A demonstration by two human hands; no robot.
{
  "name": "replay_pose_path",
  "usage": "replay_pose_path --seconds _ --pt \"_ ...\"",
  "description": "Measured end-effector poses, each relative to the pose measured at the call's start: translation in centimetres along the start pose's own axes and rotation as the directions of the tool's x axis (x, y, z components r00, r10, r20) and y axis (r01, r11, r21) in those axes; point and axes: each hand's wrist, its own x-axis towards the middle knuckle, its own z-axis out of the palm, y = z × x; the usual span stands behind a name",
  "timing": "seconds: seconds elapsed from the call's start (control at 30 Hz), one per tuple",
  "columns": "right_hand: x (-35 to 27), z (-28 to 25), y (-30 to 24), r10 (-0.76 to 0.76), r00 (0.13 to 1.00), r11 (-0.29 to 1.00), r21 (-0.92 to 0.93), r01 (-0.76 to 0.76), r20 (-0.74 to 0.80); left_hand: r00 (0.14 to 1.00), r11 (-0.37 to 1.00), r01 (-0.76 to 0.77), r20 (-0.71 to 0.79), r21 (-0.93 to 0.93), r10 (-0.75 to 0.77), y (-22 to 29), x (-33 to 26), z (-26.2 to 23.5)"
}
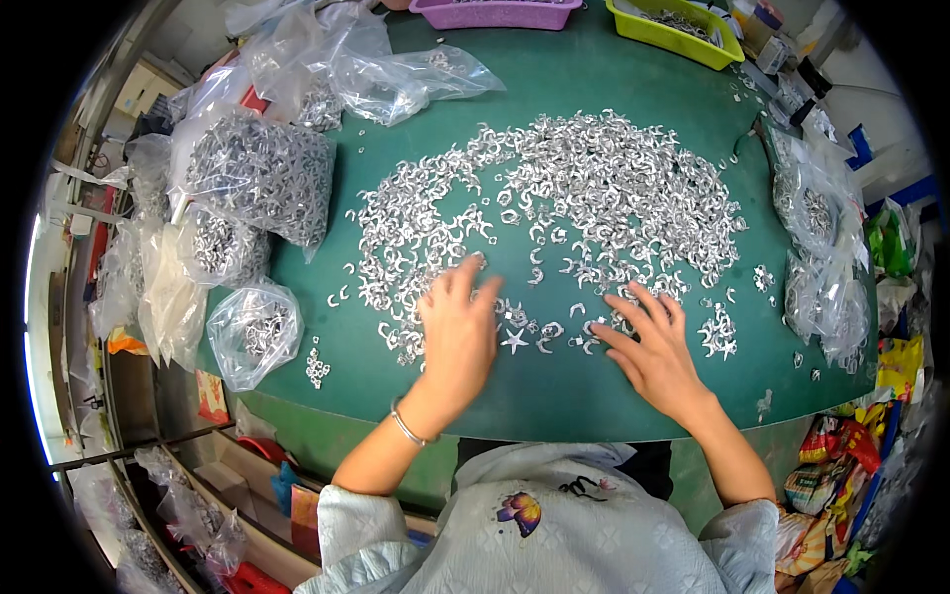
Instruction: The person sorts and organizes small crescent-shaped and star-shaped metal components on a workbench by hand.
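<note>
Small silver metal charms (633, 183), many of them crescent-shaped, lie in a wide arc on the green tabletop (435, 109). My left hand (460, 327) reaches over the left part of the spread, fingers apart and slightly blurred, with charms by its fingertips. To the right, my right hand (653, 351) has its fingers spread low over the near edge of the pile, touching or just above a few charms. Between the two hands lies a star-shaped charm (514, 340) among a few crescents. No piece shows in either hand; what lies under the fingers is hidden.
Clear bags of metal parts (262, 168) stand along the left, with a smaller open bag (255, 332) nearer me. More filled bags (821, 218) line the right edge. A purple tray (495, 14) and a yellow-green tray (678, 38) sit at the far side.
</note>
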Motion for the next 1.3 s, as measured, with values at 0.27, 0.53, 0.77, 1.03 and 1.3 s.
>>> replay_pose_path --seconds 0.27,0.53,0.77,1.03,1.3 --pt "-1.2 -0.3 -1.6 0.095 0.993 0.993 -0.077 -0.09 0.07 0.984 0.98 -0.037 0.162 -0.196 0.069 3.2 -4.0 1.4" --pt "-0.7 0.7 -2.1 0.152 0.986 0.981 -0.134 -0.142 0.064 0.977 0.928 -0.059 0.172 -0.368 0.13 5.0 -6.2 1.2" --pt "-2.6 -0.7 -4.2 0.05 0.946 0.996 0.054 -0.071 0.32 0.979 0.887 -0.041 0.158 -0.46 0.127 5.1 -6.9 1.5" --pt "1.7 1.2 -1.5 0.09 0.992 0.992 -0.093 -0.082 0.091 0.983 0.943 -0.071 0.137 -0.325 0.122 3.7 -4.8 1.6" --pt "-1.5 -1.6 -3.9 0.094 0.93 0.993 -0.102 -0.062 0.357 0.978 0.944 -0.096 0.148 -0.315 0.149 3.5 -5.5 0.5"
